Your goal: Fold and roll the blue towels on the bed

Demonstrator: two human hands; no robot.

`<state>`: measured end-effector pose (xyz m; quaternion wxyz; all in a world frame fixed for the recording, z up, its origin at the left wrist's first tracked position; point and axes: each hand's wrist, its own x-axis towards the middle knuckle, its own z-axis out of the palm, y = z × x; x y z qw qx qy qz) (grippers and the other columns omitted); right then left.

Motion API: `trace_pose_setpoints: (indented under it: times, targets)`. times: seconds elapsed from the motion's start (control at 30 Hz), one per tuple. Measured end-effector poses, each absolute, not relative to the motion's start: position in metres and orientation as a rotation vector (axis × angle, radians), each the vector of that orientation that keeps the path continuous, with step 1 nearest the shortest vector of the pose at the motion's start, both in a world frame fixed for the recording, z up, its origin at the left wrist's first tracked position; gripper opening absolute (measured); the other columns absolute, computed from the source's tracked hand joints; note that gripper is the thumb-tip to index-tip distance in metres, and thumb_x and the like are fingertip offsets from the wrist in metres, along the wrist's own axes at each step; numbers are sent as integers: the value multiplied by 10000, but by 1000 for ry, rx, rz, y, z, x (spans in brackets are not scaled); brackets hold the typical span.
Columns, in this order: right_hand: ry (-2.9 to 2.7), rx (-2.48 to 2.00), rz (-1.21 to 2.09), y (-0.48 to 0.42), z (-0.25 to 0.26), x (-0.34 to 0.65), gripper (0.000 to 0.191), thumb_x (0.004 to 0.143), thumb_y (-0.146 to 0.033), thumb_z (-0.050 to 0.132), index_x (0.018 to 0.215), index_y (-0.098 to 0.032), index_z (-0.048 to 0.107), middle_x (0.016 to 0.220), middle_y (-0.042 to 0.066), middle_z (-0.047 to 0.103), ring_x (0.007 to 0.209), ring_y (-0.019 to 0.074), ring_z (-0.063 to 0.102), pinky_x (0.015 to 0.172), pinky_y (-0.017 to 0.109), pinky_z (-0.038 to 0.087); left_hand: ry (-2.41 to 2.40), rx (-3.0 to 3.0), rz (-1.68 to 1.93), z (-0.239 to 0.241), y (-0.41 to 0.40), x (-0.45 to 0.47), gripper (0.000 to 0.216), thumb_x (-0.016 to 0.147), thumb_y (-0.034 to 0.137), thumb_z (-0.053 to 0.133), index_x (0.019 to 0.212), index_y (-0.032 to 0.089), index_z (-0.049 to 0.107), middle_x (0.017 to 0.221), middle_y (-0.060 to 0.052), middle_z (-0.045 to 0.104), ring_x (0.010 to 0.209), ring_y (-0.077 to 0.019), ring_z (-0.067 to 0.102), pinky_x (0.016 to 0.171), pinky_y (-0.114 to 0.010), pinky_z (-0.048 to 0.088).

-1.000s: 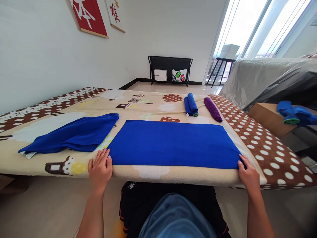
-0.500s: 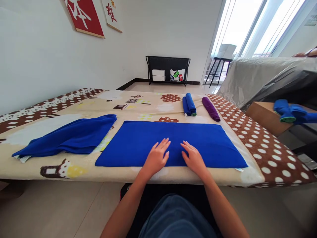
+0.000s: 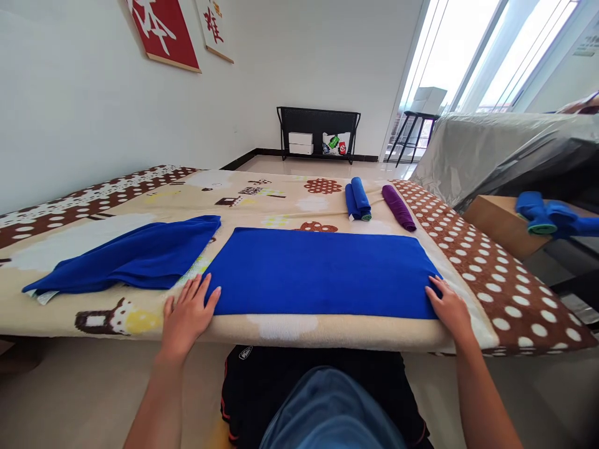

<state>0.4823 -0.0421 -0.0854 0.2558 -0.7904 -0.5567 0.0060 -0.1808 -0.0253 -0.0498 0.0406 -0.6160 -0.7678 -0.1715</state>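
A flat, folded blue towel [image 3: 322, 271] lies across the near part of a patterned blanket-covered bed [image 3: 290, 327]. My left hand [image 3: 187, 315] rests open with fingers spread at the towel's near left corner. At the near right corner my right hand [image 3: 447, 305] lies flat on the towel's edge, fingers stretched out. Neither hand grips anything.
A second, loosely folded blue towel [image 3: 126, 255] lies to the left. Two rolled blue towels [image 3: 359, 198] and a rolled purple one [image 3: 399, 207] sit at the far side. A cardboard box [image 3: 503, 221] with blue rolls [image 3: 545, 212] stands at right beside plastic-covered furniture [image 3: 505, 149].
My hands slid apart from the middle of the towel's near edge out to its two near corners.
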Motion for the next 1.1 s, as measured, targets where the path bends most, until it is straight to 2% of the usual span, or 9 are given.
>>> trace_pose_setpoints:
  times: [0.13, 0.2, 0.3, 0.43, 0.57, 0.7, 0.87, 1.0, 1.1]
  targets:
    - [-1494, -2267, -47, -38, -70, 452, 594, 951, -413, 361, 1424, -104, 543, 1516, 176, 471, 1443, 328, 417, 1207, 548, 285, -2387, -1775, -516, -43, -29, -158, 635, 1020, 443, 178, 1540, 173, 422, 1623, -141, 343, 1517, -326, 297, 1213, -666, 135]
    - [-1664, -2208, 25, -26, -54, 399, 587, 957, -354, 361, 1458, -79, 500, 1537, 183, 441, 1475, 307, 375, 1227, 517, 267, -2307, -1906, -455, -32, -18, -112, 616, 1018, 374, 175, 1527, 148, 438, 1625, -146, 337, 1529, -320, 271, 1211, -667, 137]
    - [-2125, -1899, 280, 0, -32, 304, 588, 974, -345, 384, 1509, -108, 449, 1597, 142, 354, 1519, 271, 298, 1249, 478, 242, -2010, -2512, -233, -13, 14, -27, 599, 1024, 393, 227, 1583, 207, 329, 1659, -84, 266, 1546, -245, 249, 1237, -538, 212]
    - [-2326, -1691, 365, 39, -22, 229, 578, 964, -343, 448, 1527, -213, 438, 1607, 37, 353, 1520, 180, 298, 1260, 382, 240, -1555, -2998, 77, -5, 72, 42, 611, 1023, 436, 308, 1609, 278, 237, 1680, -21, 184, 1566, -176, 167, 1266, -432, 143]
    - [-2280, -1764, 341, 62, -27, 271, 530, 1010, -377, 393, 1518, -235, 447, 1615, 39, 339, 1526, 196, 284, 1260, 434, 221, -1722, -2881, 51, -8, 115, 1, 661, 1003, 572, 310, 1605, 307, 237, 1684, -35, 179, 1573, -228, 142, 1253, -513, 122]
    - [-2038, -2014, 229, 55, -30, 385, 556, 1030, -391, 321, 1538, -183, 410, 1627, 87, 310, 1540, 236, 247, 1269, 489, 166, -2057, -2550, -57, -10, 114, -97, 669, 1008, 556, 215, 1612, 269, 223, 1693, -71, 151, 1575, -263, 122, 1237, -567, 100]
    - [-1761, -2258, 139, 34, -23, 482, 558, 979, -311, 312, 1444, -84, 520, 1486, 177, 507, 1393, 272, 485, 1157, 442, 390, -2208, -2338, -112, -12, 96, -163, 656, 998, 490, 247, 1594, 221, 293, 1676, -106, 220, 1560, -265, 191, 1241, -549, 122]
    - [-1714, -2285, 47, 51, -21, 454, 545, 943, -232, 302, 1331, 20, 589, 1414, 291, 525, 1357, 348, 506, 1127, 527, 380, -2219, -2346, -68, -8, 103, -131, 665, 986, 472, 283, 1577, 171, 339, 1654, -193, 226, 1545, -377, 195, 1176, -705, 90]
    - [-1904, -2097, 31, 80, -25, 379, 549, 958, -223, 335, 1434, -10, 505, 1542, 220, 417, 1472, 295, 370, 1218, 484, 258, -2033, -2597, -26, -9, 119, -64, 666, 992, 510, 301, 1606, 256, 256, 1682, -103, 173, 1564, -301, 166, 1221, -588, 154]
